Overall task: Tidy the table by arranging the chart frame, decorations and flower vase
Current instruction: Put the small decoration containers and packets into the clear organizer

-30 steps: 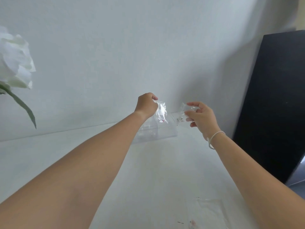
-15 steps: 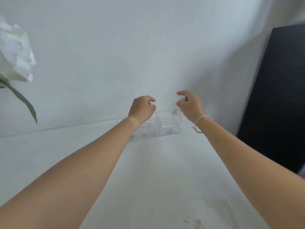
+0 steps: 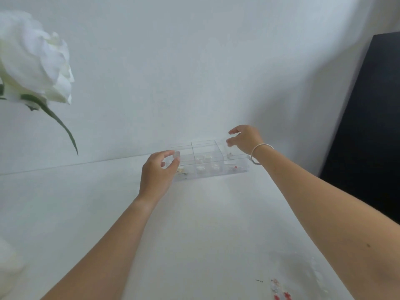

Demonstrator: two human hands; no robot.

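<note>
A clear plastic organizer box (image 3: 208, 167) with several compartments stands on the white table (image 3: 194, 224) against the wall. Small decorations lie in its compartments. My left hand (image 3: 157, 174) curls around the box's left end, thumb and fingers pinching the corner. My right hand (image 3: 244, 140), with a white bracelet on the wrist, has its fingertips on the rim at the box's far right corner. A large white flower (image 3: 32, 59) with a green leaf hangs at the upper left; its vase is out of view.
A clear plastic bag with small red and white pieces (image 3: 280, 291) lies on the table at the bottom right. A tall black panel (image 3: 368, 131) stands at the right edge. A blurred white shape (image 3: 8, 269) sits at the bottom left.
Both hands held small clear bags above the box a second ago. The bags are gone from the hands, and both hands have dropped onto the ends of the box.
</note>
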